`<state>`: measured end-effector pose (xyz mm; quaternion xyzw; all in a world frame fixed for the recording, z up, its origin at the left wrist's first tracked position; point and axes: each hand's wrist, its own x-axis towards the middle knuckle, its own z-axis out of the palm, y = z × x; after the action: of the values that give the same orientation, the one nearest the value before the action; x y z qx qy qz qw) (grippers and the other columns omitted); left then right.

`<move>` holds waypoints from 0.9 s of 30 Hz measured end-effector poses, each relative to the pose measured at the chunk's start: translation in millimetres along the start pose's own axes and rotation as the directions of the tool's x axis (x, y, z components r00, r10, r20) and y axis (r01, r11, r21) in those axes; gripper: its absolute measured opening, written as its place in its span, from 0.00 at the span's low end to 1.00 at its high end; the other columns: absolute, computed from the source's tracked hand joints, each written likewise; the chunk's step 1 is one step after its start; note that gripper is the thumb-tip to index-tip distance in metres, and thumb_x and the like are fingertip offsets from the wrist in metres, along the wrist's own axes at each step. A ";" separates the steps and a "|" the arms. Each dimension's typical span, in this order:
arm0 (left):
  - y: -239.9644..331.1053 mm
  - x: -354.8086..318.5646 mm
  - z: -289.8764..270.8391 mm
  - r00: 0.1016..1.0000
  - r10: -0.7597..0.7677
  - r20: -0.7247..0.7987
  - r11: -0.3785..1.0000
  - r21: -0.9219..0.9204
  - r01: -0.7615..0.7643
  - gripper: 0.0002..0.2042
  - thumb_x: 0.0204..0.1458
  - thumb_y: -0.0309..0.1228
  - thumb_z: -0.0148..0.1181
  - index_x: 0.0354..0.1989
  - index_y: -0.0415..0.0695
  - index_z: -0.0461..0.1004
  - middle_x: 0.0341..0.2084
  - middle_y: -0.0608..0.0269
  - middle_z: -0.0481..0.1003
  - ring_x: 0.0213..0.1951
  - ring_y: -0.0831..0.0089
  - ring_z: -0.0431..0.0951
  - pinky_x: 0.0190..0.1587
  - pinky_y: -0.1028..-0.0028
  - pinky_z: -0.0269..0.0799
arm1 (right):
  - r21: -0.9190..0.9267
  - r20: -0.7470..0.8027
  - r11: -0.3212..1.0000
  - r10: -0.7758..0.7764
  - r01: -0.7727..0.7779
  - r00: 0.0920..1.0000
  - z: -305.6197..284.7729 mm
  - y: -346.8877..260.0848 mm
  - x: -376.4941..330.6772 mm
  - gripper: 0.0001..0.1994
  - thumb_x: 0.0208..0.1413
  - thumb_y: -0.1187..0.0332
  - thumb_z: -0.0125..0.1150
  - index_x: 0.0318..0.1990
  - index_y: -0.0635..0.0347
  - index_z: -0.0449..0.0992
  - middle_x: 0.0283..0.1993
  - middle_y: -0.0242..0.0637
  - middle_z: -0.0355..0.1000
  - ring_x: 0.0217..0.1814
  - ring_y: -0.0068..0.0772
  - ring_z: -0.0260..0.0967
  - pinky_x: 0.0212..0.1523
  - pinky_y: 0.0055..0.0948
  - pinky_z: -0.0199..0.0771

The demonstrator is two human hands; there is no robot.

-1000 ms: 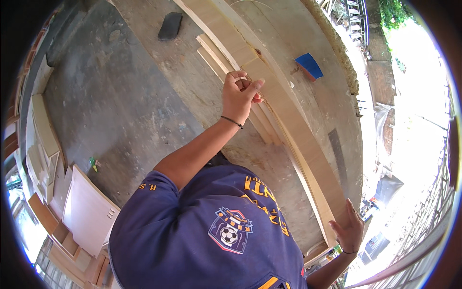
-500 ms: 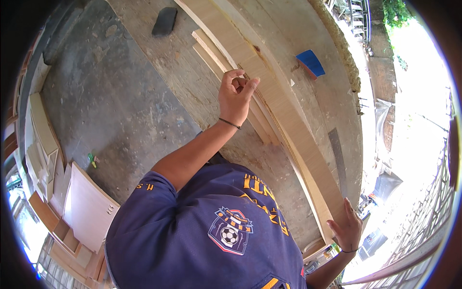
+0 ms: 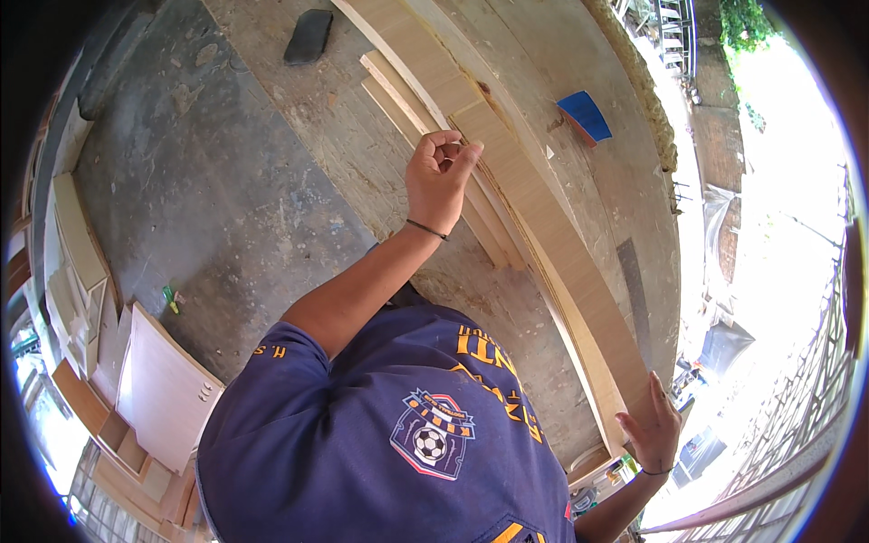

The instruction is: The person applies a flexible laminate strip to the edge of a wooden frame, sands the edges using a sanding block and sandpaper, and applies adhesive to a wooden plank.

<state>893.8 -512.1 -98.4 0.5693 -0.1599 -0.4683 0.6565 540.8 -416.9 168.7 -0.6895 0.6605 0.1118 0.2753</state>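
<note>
A long, pale wood-veneer strip (image 3: 543, 208) lies along a board of similar width, running from the top of the view to the lower right. At the strip's near edge, close to a crosswise seam, my left hand (image 3: 438, 185) is closed in a pinch, thumb and forefinger on that edge. Far down at the lower-right end, my right hand (image 3: 654, 430) rests on the strip, its fingers stretched along one edge and the thumb spread apart on the other. Narrow wooden battens (image 3: 398, 95) lie beside the board, partly behind my left hand.
A worn wooden worktop (image 3: 362, 136) bears the pieces. Beyond the board lie a curved blue piece (image 3: 584, 118) and a dark flat strip (image 3: 634, 281). A black block (image 3: 309, 36) sits at the upper left. White panels (image 3: 163, 380) and a small green object (image 3: 171, 300) are at left.
My left hand has shifted slightly left with its pinch kept at the strip's edge. The seam beside it shows more clearly. My right hand stays in place.
</note>
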 end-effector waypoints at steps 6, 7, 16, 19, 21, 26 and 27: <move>2.8 -1.3 -0.6 1.000 -0.005 -0.001 0.998 0.057 0.005 0.16 0.50 0.27 0.68 0.44 0.38 0.70 0.29 0.69 0.72 0.32 0.85 0.70 0.33 0.83 0.68 | -0.005 -0.006 1.000 0.004 -0.004 1.000 0.7 1.3 -2.8 0.40 0.36 0.66 0.77 0.61 0.66 0.66 0.51 0.54 0.73 0.52 0.48 0.74 0.52 0.36 0.72; 3.9 -1.9 -1.0 1.000 -0.018 0.000 0.997 0.069 0.018 0.16 0.50 0.27 0.68 0.44 0.38 0.70 0.30 0.69 0.72 0.33 0.84 0.71 0.35 0.83 0.69 | -0.009 -0.007 1.000 0.001 -0.001 1.000 -0.2 -0.1 -2.7 0.40 0.36 0.66 0.77 0.61 0.66 0.66 0.50 0.54 0.73 0.51 0.48 0.74 0.52 0.36 0.72; 5.3 -0.2 -0.7 1.000 -0.011 -0.006 0.999 0.042 0.012 0.16 0.49 0.26 0.68 0.44 0.37 0.70 0.31 0.67 0.73 0.34 0.83 0.72 0.39 0.81 0.70 | 0.021 -0.016 1.000 -0.013 0.013 1.000 1.1 1.8 -1.8 0.40 0.36 0.67 0.76 0.61 0.66 0.66 0.48 0.52 0.74 0.48 0.47 0.74 0.50 0.37 0.72; 2.2 1.2 -1.7 1.000 0.003 -0.014 0.999 0.035 -0.002 0.16 0.49 0.25 0.68 0.44 0.37 0.70 0.31 0.67 0.73 0.34 0.83 0.72 0.39 0.81 0.70 | 0.011 -0.014 1.000 0.001 -0.001 1.000 1.5 1.6 -1.1 0.40 0.36 0.67 0.76 0.61 0.66 0.66 0.47 0.52 0.74 0.48 0.47 0.74 0.50 0.37 0.72; 2.9 1.6 -1.6 1.000 -0.003 -0.017 1.000 0.024 0.003 0.16 0.49 0.25 0.68 0.44 0.37 0.70 0.31 0.67 0.73 0.34 0.83 0.71 0.39 0.81 0.70 | 0.016 -0.015 1.000 0.007 -0.007 1.000 1.6 0.7 -0.7 0.40 0.36 0.67 0.76 0.61 0.66 0.66 0.47 0.53 0.74 0.48 0.48 0.74 0.50 0.37 0.72; 1.3 2.5 -1.5 1.000 0.003 -0.024 1.000 0.008 -0.002 0.15 0.49 0.25 0.68 0.43 0.37 0.70 0.30 0.67 0.73 0.33 0.83 0.71 0.38 0.82 0.70 | -0.005 -0.019 1.000 -0.014 0.014 1.000 2.3 0.4 0.9 0.40 0.36 0.67 0.76 0.61 0.66 0.66 0.48 0.54 0.73 0.49 0.48 0.74 0.49 0.38 0.72; 0.8 2.5 -1.3 1.000 0.008 -0.024 1.000 -0.003 -0.008 0.15 0.49 0.25 0.68 0.43 0.37 0.70 0.30 0.67 0.73 0.33 0.83 0.71 0.38 0.82 0.70 | -0.003 -0.021 1.000 -0.018 0.018 1.000 2.7 1.0 1.3 0.40 0.36 0.67 0.76 0.61 0.66 0.66 0.48 0.54 0.73 0.49 0.49 0.74 0.49 0.38 0.72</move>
<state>896.4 -513.4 -98.9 0.5734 -0.1534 -0.4591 0.6610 540.5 -416.5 165.6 -0.6971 0.6569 0.1032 0.2683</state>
